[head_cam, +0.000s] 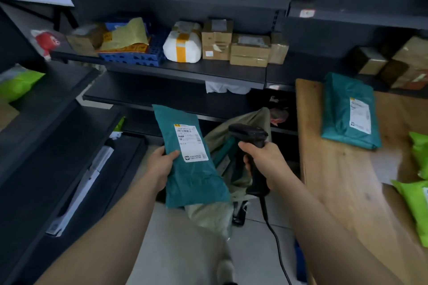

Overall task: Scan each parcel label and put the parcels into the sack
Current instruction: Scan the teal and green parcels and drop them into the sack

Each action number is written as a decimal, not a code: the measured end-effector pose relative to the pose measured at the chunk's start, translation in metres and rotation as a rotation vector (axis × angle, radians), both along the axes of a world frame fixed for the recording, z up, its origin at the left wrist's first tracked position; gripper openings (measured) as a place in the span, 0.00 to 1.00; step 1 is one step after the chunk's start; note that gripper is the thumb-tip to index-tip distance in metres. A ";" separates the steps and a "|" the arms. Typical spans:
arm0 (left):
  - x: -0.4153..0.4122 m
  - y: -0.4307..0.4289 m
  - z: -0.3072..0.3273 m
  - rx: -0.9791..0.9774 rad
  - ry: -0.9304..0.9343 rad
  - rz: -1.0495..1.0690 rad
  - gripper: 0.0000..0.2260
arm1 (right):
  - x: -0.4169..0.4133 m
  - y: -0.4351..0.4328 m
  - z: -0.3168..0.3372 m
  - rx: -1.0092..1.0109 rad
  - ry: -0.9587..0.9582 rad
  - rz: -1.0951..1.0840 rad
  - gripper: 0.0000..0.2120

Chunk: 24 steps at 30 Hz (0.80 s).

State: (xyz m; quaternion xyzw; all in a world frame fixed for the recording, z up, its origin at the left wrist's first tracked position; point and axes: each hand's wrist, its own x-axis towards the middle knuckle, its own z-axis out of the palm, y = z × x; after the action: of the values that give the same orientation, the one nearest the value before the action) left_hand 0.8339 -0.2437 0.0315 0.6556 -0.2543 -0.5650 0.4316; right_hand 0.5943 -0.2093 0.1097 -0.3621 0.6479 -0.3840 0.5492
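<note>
One teal parcel point(185, 157), label up, is gripped in my left hand point(162, 164) over the sack point(252, 120); my right hand point(266, 159) is wrapped round the scanner point(249, 133). Scan looks pending to me, and several parcels point(347, 111) wait on the table point(335, 180).

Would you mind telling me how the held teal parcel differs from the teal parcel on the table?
The held parcel is gripped by the left hand, tilted over the sack; the table parcel lies flat on the table, untouched. The held parcel looks narrower, the table parcel wider. Both are teal bags with a white label facing up.
</note>
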 end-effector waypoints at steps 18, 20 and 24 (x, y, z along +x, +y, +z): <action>-0.102 -0.171 -0.182 0.278 0.093 -0.298 0.12 | -0.025 -0.140 -0.125 0.129 -0.017 -0.250 0.10; -0.105 -0.168 -0.209 0.324 0.103 -0.359 0.12 | -0.026 -0.143 -0.137 0.137 -0.003 -0.263 0.10; -0.107 -0.160 -0.252 0.336 -0.010 -0.432 0.12 | -0.024 -0.144 -0.159 0.147 0.031 -0.295 0.12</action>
State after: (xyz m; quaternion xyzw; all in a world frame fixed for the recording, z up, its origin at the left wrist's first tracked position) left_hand 0.7266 -0.4042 -0.2206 0.6514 -0.2931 -0.6750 0.1848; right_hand 0.5706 -0.3533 -0.0492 -0.2282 0.7288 -0.4064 0.5017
